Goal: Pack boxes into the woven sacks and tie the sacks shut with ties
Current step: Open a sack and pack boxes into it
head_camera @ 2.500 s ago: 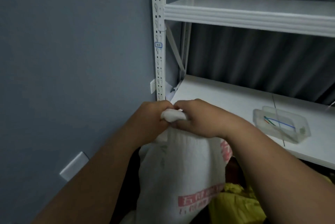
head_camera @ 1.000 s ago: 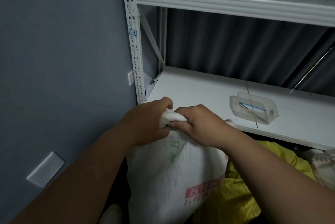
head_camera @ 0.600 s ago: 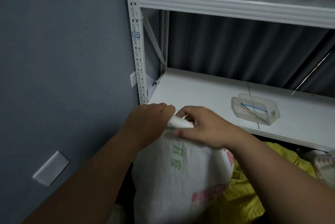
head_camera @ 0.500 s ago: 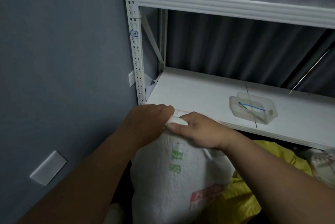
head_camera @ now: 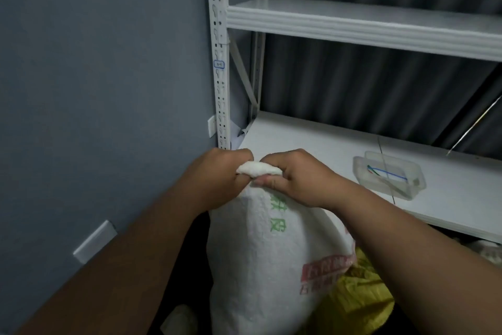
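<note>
since half a second ago, the bunched mouth of the white woven sack (head_camera: 260,253) is drawn up a little higher and is seen as a tight twisted roll between the two hands, where before it was mostly covered by the right thumb. the roll is gripped at its left end by the left hand (head_camera: 217,174), fingers curled round it, and at its right end by the right hand (head_camera: 293,174), whose grip is likewise closed on the fabric with the thumb pressed beneath. the sack is held upright just in front of the lower shelf (head_camera: 339,150), its green and red print facing the camera. a yellow sack (head_camera: 353,304) is seen beside it on the right, touching it. on the shelf, well to the right of the hands, a clear plastic tray (head_camera: 413,188) is set, with thin coloured ties (head_camera: 388,171) lying in it.
</note>
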